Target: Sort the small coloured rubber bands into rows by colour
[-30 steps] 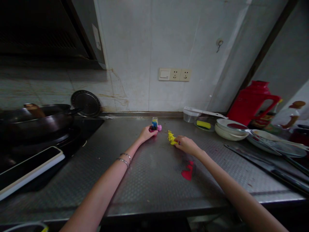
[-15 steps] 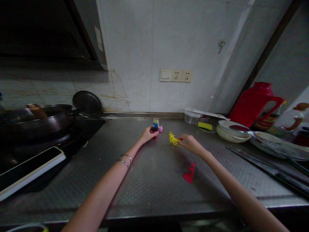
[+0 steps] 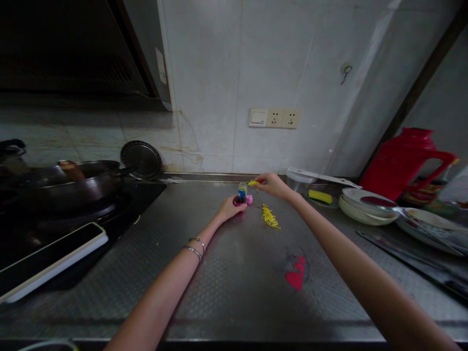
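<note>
My left hand point(image 3: 230, 207) is wrapped round a small clear jar point(image 3: 242, 190) standing upright on the counter, with dark, blue and yellow contents. A small pink piece point(image 3: 249, 199) lies beside the jar on its right. My right hand point(image 3: 271, 185) pinches a few yellow strands point(image 3: 253, 183) just to the right of the jar's mouth. On the metal counter, below the right hand, lies a loose pile of yellow strands point(image 3: 270, 217). Nearer to me are flat red pieces point(image 3: 296, 274). What the strands are made of is too small to tell.
A pan point(image 3: 78, 187) stands on the stove at left, with a phone-like slab point(image 3: 54, 258) in front. At right are a yellow sponge point(image 3: 320, 196), stacked bowls point(image 3: 365, 209), a knife-like dark tool point(image 3: 398, 253) and a red thermos jug point(image 3: 402, 161).
My right hand has risen from the yellow pile and moved up and left to the jar, carrying a few strands. The left hand stays on the jar. The view has shifted slightly.
</note>
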Demonstrator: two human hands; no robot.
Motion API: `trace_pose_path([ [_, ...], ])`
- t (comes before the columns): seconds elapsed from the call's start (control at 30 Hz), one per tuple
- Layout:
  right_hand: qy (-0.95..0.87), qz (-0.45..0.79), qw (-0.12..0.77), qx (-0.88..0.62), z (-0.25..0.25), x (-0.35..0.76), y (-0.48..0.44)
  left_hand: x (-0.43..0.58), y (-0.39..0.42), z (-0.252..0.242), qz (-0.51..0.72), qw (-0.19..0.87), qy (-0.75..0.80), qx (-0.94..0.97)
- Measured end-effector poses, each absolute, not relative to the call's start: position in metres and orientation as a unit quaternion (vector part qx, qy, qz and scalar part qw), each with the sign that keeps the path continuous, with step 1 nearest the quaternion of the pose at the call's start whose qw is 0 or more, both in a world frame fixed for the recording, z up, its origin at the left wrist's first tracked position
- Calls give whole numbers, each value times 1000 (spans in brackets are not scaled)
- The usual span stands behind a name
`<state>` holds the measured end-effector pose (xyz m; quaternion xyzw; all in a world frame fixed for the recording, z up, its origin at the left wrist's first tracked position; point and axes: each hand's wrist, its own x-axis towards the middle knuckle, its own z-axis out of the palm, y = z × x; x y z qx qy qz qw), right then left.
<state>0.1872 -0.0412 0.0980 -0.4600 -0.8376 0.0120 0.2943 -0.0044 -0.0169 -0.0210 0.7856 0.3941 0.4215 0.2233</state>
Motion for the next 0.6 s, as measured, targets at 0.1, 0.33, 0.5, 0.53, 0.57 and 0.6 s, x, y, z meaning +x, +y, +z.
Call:
trace_pose_path([
  [0.1, -845, 12, 252, -471, 106, 173, -28, -4, -17, -21, 421, 220, 397, 785],
  [0.33, -867, 34, 86, -490, 126, 146, -24, -5, -17, -22, 419, 229, 396, 785],
  [0.5, -884, -45, 6, -464, 135, 133, -22, -4, -16, -22, 423, 242, 393, 780],
  [0.53, -886, -63, 0, -459, 136, 132, -20, -4, -16, -22, 424, 242, 391, 780],
  [0.57, -887, -77, -4, -454, 136, 132, -18, -4, -16, -22, 425, 241, 389, 781],
  [0.6, -889, -84, -6, -450, 136, 132, -16, -4, -16, -22, 426, 240, 388, 782],
])
